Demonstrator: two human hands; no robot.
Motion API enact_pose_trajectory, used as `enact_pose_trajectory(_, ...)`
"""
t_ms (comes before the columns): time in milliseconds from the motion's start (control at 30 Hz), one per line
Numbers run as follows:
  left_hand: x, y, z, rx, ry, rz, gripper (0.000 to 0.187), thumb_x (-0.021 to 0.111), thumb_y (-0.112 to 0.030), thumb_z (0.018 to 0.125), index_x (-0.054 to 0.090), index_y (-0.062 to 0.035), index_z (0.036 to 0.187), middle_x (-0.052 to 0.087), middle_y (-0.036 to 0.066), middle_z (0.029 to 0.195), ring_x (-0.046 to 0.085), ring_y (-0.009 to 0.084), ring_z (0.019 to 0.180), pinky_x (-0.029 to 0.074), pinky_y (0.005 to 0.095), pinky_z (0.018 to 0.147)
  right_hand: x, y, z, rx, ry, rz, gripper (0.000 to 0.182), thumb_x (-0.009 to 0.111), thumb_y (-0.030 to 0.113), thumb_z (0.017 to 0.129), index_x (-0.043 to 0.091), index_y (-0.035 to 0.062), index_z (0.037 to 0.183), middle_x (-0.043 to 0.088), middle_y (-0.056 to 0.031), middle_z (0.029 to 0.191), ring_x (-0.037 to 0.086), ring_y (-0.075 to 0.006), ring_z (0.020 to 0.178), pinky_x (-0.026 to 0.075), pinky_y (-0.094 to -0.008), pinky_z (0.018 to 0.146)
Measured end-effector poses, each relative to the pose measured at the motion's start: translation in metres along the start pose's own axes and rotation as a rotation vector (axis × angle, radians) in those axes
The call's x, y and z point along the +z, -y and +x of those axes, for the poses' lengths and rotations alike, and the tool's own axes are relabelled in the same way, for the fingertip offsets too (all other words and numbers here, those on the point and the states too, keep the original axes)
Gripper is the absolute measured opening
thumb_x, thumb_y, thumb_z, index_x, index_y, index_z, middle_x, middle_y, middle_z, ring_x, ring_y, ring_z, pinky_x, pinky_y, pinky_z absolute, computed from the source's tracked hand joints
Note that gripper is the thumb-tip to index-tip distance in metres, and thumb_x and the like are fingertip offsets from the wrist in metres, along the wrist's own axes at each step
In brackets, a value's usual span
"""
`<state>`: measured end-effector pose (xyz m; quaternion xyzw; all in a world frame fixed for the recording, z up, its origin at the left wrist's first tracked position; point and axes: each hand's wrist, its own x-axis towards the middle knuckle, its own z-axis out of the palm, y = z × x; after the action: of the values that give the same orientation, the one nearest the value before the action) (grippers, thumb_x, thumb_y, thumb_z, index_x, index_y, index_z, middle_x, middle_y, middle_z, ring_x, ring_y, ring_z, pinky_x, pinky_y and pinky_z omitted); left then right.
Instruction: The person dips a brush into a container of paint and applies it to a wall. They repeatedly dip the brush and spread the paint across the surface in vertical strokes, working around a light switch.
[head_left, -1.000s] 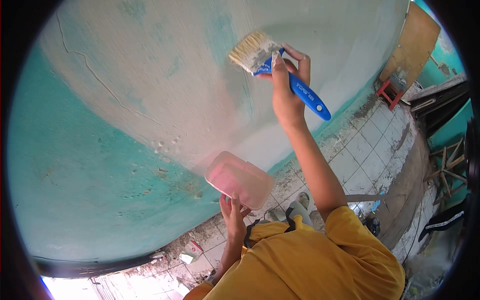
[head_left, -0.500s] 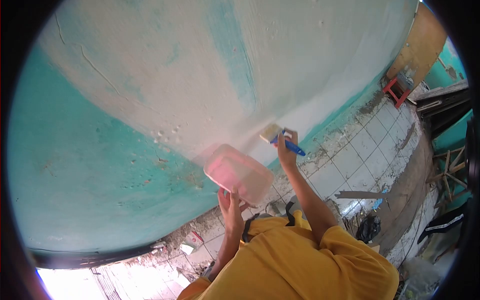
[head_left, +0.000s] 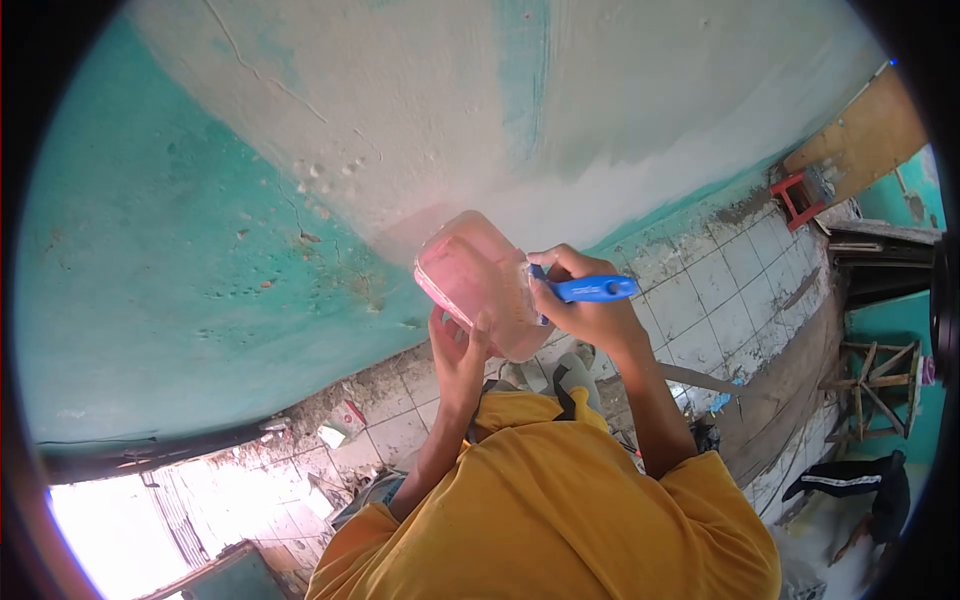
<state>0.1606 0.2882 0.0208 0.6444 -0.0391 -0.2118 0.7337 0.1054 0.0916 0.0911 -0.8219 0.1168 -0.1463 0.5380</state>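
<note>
Below the middle of the wall, my left hand (head_left: 460, 352) grips the lower left edge of a pink plastic container (head_left: 465, 265), which is tilted in front of the wall. My right hand (head_left: 590, 305) is closed around a brush with a blue handle (head_left: 600, 289). The brush head is at the container's right side, its bristles over the inside, partly hidden by my fingers. Behind them, the wall (head_left: 400, 120) has a pale coat over turquoise paint, with cracks and small bumps.
A red stool (head_left: 797, 200) stands by the wall at the upper right. Dirty white tiles (head_left: 705, 297) cover the floor, with debris along the wall. A wooden frame (head_left: 880, 390) and dark cloth (head_left: 845, 478) are at the right. A packet (head_left: 343, 422) lies lower left.
My right hand has brought the brush from beside the wall to the container, and its handle now points right. The container is slightly higher in view, and the camera view has shifted.
</note>
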Motion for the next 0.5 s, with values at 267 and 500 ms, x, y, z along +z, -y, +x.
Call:
enact_pose_trajectory(267,0.001,-0.003,-0.006,0.04,-0.001,0.066,0.083,0.071,-0.041,0.097,0.026,0.0003,0.153,0.056,0.018,0.134,0.064,0.0229,0.114,0.06,0.0292,0.071,0.013,-0.003,-0.006,-0.217,-0.147,-0.397,0.023,0.075,0.015,0.084,0.072,0.0057,0.106,0.069,-0.0092,0.074,0.066,-0.0233,0.067,0.053,-0.0348,0.065)
enact_pose_trajectory(500,0.001,-0.011,-0.009,0.011,-0.015,0.062,0.078,0.069,-0.038,0.099,0.027,-0.0001,0.152,0.059,0.018,0.131,0.066,0.0226,0.111,0.06,0.0307,0.07,-0.004,0.005,-0.008,-0.214,-0.187,-0.242,0.027,0.074,0.009,0.086,0.072,0.0026,0.112,0.072,-0.0102,0.083,0.069,-0.0219,0.074,0.055,-0.036,0.069)
